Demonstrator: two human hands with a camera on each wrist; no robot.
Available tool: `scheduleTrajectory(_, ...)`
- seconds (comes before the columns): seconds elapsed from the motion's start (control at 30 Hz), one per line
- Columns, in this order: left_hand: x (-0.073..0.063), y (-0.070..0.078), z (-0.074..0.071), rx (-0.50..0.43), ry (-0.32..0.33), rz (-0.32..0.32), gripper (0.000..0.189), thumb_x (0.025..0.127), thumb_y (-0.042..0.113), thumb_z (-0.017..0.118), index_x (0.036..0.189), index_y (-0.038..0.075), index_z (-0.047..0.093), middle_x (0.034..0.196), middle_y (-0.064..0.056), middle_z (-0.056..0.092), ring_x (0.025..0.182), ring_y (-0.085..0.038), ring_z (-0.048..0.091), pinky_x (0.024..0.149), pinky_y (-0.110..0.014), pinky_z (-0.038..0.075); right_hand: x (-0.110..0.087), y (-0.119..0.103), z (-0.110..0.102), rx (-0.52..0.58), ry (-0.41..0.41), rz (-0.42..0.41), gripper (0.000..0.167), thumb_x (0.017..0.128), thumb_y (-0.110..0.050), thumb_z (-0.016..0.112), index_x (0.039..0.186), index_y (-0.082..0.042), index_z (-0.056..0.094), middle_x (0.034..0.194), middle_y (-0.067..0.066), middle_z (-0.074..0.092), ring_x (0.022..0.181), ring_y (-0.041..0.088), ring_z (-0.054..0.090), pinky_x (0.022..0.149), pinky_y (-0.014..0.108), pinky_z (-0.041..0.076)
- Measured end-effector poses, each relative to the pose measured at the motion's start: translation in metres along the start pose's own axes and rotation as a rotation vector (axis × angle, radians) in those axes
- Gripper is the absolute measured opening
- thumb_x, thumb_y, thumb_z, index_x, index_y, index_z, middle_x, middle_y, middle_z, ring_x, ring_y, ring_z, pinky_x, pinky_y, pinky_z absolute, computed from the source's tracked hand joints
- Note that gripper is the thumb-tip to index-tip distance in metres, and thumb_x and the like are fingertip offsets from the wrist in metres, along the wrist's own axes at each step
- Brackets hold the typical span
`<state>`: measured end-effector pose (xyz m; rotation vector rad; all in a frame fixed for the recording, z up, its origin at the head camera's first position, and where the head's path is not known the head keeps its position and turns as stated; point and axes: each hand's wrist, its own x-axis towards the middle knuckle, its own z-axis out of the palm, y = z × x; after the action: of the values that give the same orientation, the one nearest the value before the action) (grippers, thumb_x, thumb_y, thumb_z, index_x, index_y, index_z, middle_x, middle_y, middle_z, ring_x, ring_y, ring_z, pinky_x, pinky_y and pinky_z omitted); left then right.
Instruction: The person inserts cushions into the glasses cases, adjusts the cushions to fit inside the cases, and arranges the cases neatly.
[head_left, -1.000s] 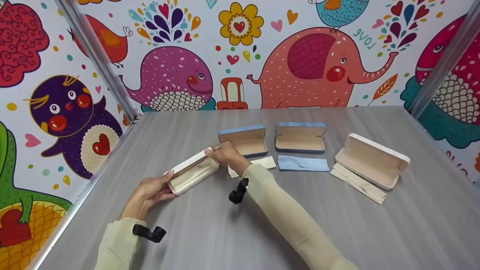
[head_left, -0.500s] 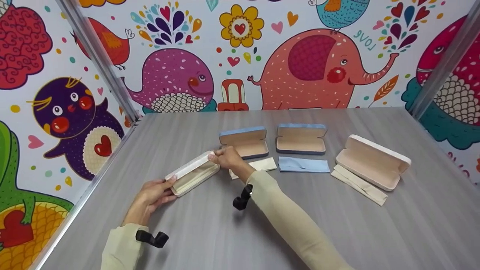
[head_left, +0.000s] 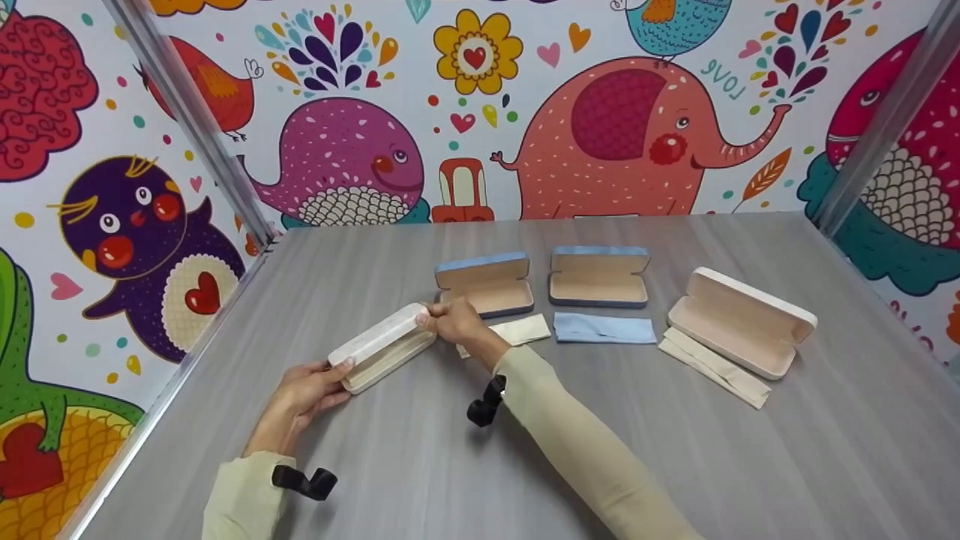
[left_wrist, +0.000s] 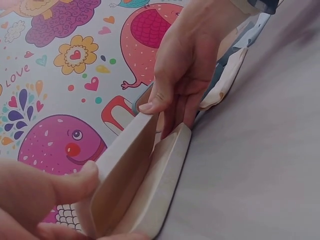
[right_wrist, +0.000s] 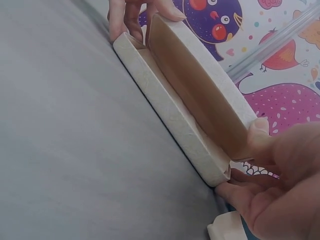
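A white glasses case (head_left: 377, 334) lies slantwise on the left of the table, its lid tilted partway down over the base. My left hand (head_left: 306, 391) grips the near left end, with the thumb on the lid and fingers at the base. At the other end, my right hand (head_left: 459, 322) pinches the lid's corner with its thumb. Seen from the right wrist, a gap remains between the case's lid (right_wrist: 200, 55) and base (right_wrist: 170, 107), showing a beige inside. Behind the right hand stands an open blue glasses case (head_left: 510, 294), partly covered by that hand.
A second open blue case (head_left: 600, 289) stands at the back, with a folded light-blue cloth (head_left: 604, 328) before it. Rightward is an open white case (head_left: 739, 330) beside a folded cream cloth (head_left: 712, 367). Another cream cloth (head_left: 525, 330) lies by the right wrist. Printed walls enclose the table.
The white case's lid has swung further down toward its base, narrowing the opening. Both hands have kept their hold on its ends and shifted only slightly.
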<state>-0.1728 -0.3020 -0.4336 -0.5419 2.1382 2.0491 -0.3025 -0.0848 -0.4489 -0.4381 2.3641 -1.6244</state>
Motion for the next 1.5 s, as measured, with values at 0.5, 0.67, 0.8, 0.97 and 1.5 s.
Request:
scheduleTrajectory(0.5, -0.001, -0.005, 0.003, -0.028, 0.056, -0.001, 0.068, 0.095, 0.005, 0.066, 0.148, -0.017, 0.03, 0.098, -0.004, 0.067, 0.087, -0.01, 0.066, 0.077, -0.023, 0.059, -0.003, 0.007, 0.002, 0.043, -0.003, -0.002, 0.036, 0.092, -0.013, 0.072, 0.127, -0.006, 0.065, 0.135, 0.014, 0.061, 0.133, 0.025, 0.053, 0.114, 0.035, 0.042)
scheduleTrajectory(0.67, -0.001, -0.005, 0.003, -0.029, 0.072, -0.004, 0.071, 0.092, 0.002, 0.069, 0.148, -0.017, 0.03, 0.107, -0.011, 0.067, 0.084, -0.009, 0.066, 0.074, -0.021, 0.059, -0.003, 0.008, 0.001, 0.046, -0.007, 0.009, 0.038, 0.091, -0.012, 0.073, 0.128, -0.006, 0.065, 0.135, 0.013, 0.06, 0.134, 0.025, 0.052, 0.115, 0.036, 0.04)
scheduleTrajectory(0.8, 0.0, -0.005, 0.004, -0.011, 0.095, -0.012, 0.072, 0.09, 0.001, 0.072, 0.148, -0.015, 0.032, 0.131, -0.025, 0.059, 0.085, -0.009, 0.065, 0.074, -0.021, 0.059, -0.004, 0.009, 0.001, 0.033, -0.003, 0.01, 0.039, 0.091, -0.011, 0.074, 0.128, -0.007, 0.065, 0.134, 0.013, 0.061, 0.131, 0.021, 0.053, 0.11, 0.032, 0.045)
scheduleTrajectory(0.97, 0.0, -0.005, 0.005, 0.01, 0.119, -0.03, 0.073, 0.089, 0.0, 0.072, 0.149, -0.011, 0.032, 0.15, -0.034, 0.041, 0.086, -0.008, 0.065, 0.073, -0.02, 0.058, -0.005, 0.012, 0.002, 0.081, 0.002, 0.02, 0.041, 0.088, -0.005, 0.074, 0.128, -0.004, 0.064, 0.133, 0.016, 0.061, 0.111, 0.013, 0.055, 0.086, 0.018, 0.049)
scheduleTrajectory(1.5, -0.001, -0.005, 0.008, 0.081, 0.157, -0.023, 0.078, 0.091, -0.001, 0.069, 0.154, -0.005, 0.023, 0.149, -0.038, 0.037, 0.087, -0.012, 0.065, 0.076, -0.025, 0.061, -0.007, 0.009, 0.005, 0.058, 0.034, 0.075, 0.044, 0.086, 0.001, 0.075, 0.127, -0.005, 0.065, 0.132, 0.017, 0.063, 0.075, 0.011, 0.051, 0.059, 0.016, 0.041)
